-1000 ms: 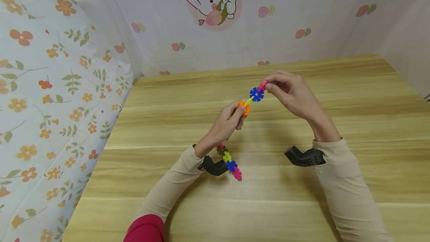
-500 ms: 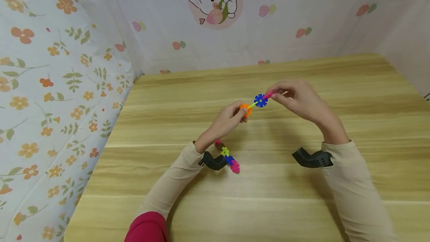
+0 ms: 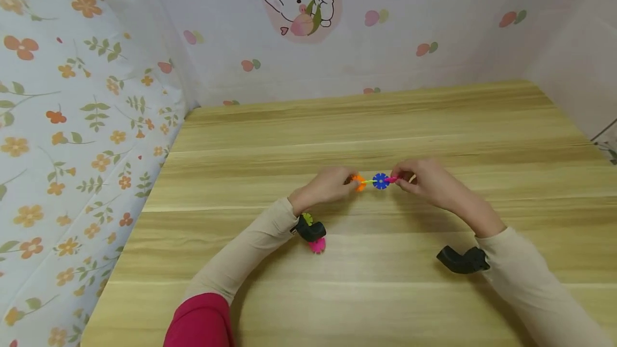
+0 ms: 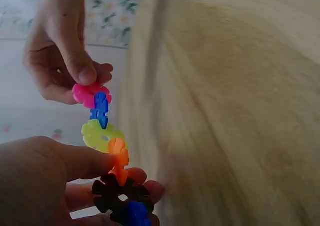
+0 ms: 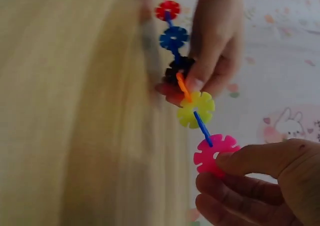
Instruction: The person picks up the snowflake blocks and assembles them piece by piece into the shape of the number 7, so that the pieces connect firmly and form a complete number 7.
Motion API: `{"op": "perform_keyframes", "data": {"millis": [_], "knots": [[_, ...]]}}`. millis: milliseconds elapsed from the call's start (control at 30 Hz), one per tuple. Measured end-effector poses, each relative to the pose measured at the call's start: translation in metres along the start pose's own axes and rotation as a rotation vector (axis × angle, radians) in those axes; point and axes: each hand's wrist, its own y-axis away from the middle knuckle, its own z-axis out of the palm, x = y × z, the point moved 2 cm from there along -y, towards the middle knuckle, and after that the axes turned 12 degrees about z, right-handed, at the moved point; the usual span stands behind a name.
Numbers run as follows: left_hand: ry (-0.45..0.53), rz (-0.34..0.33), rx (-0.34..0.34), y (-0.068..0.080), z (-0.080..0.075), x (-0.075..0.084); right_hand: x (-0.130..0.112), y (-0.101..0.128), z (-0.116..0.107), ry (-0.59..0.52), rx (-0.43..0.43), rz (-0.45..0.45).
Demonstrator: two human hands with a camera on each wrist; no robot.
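A chain of notched plastic snowflake discs runs between the hands. My left hand (image 3: 328, 185) pinches the orange disc (image 4: 120, 161), and the dark brown disc (image 4: 106, 200) beside it lies against the fingers. At the chain's right end, my right hand (image 3: 431, 183) holds a pink disc (image 5: 204, 158) between thumb and fingers. A blue disc (image 3: 377, 177) and a yellow disc (image 4: 92, 134) link the two held discs. Past the left hand the chain goes on with a blue disc (image 5: 166, 40) and a red disc (image 5: 161, 10). The left wrist partly hides this trailing length.
The trailing chain's pink end disc (image 3: 317, 246) shows below the black left wrist camera (image 3: 313, 231). Another black camera (image 3: 461, 261) sits on the right wrist. The wooden table (image 3: 385, 304) meets a floral curtain (image 3: 101, 191) at the left and a printed one behind.
Both hands have come down toward the person, the right one most, and the held stretch of chain now lies level instead of slanting. The trailing end has shifted left, behind the left wrist camera.
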Motion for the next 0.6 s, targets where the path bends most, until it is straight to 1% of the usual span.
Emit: {"op": "perform_keyframes", "data": {"millis": [100,167,267,300,400,500,533,600], "knots": [[-0.104,0.013,-0.041,-0.002,0.005,0.001,0.002,0.006,0.009,0.033,-0.034,-0.027],[-0.144,0.004,-0.051,-0.001,0.007,0.003,0.003,0.009,0.015,0.061,-0.050,-0.042],[-0.176,-0.038,-0.040,0.006,0.007,0.006,0.004,0.013,0.022,0.090,-0.056,-0.031],[-0.182,-0.054,-0.025,0.010,0.005,0.007,0.005,0.014,0.024,0.096,-0.052,-0.021],[-0.184,-0.102,0.056,0.030,-0.006,0.010,0.004,0.017,0.024,0.110,-0.028,0.000],[-0.219,-0.164,0.156,0.058,-0.017,0.011,0.003,0.019,0.023,0.136,-0.022,0.010],[-0.228,-0.190,0.173,0.069,-0.019,0.011,0.003,0.020,0.022,0.145,-0.024,0.013],[-0.226,-0.243,0.184,0.088,-0.019,0.009,0.004,0.022,0.022,0.164,-0.029,0.019]]}}
